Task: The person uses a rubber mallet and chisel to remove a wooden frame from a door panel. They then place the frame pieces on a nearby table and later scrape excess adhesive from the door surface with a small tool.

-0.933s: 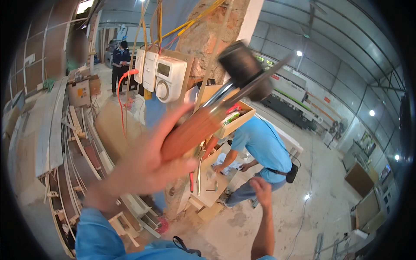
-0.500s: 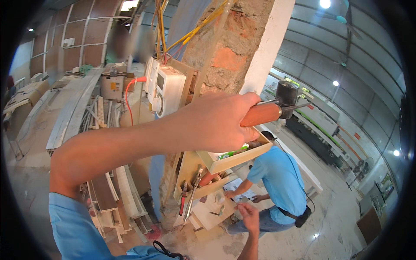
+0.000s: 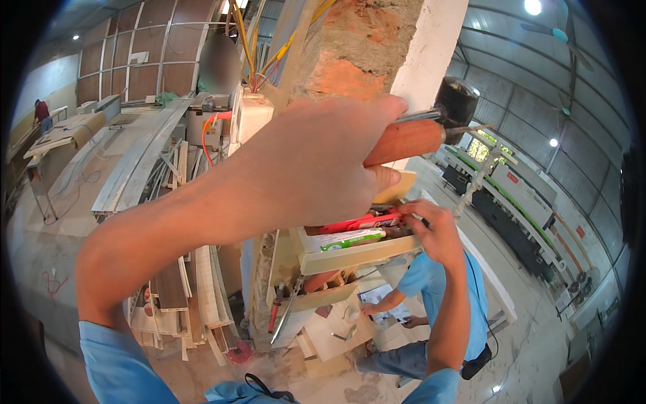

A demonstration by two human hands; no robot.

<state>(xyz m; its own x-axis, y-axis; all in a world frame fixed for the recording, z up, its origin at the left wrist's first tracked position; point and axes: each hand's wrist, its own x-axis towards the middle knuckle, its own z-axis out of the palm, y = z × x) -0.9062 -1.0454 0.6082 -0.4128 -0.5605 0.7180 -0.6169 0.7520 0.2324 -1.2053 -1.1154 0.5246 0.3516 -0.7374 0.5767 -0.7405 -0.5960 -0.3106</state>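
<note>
My left hand [image 3: 323, 158] is closed around a tool with a reddish wooden handle [image 3: 407, 141] and a thin pointed metal end. A metal shaft lies alongside it, leading toward a black cylindrical mallet head [image 3: 457, 104]. Below, my right hand [image 3: 434, 229] reaches into a shallow wooden tray [image 3: 363, 254] fixed at the pillar. Its fingers are bent together at the tray's right end, and what they grip is hidden. A red tube [image 3: 353, 223] and a green-and-white tube [image 3: 351, 240] lie in the tray.
A lower wooden rack [image 3: 330, 294] holds pliers [image 3: 288, 313] and a red-handled tool [image 3: 276, 308]. A co-worker in a blue shirt [image 3: 420, 279] bends close below my right arm. The brick pillar [image 3: 367, 47] and a white electrical box [image 3: 250, 111] stand behind my left arm.
My right hand has risen from beside the co-worker into the tray. My left hand still holds the tools, slightly higher in view. The view has shifted, showing more of the tray.
</note>
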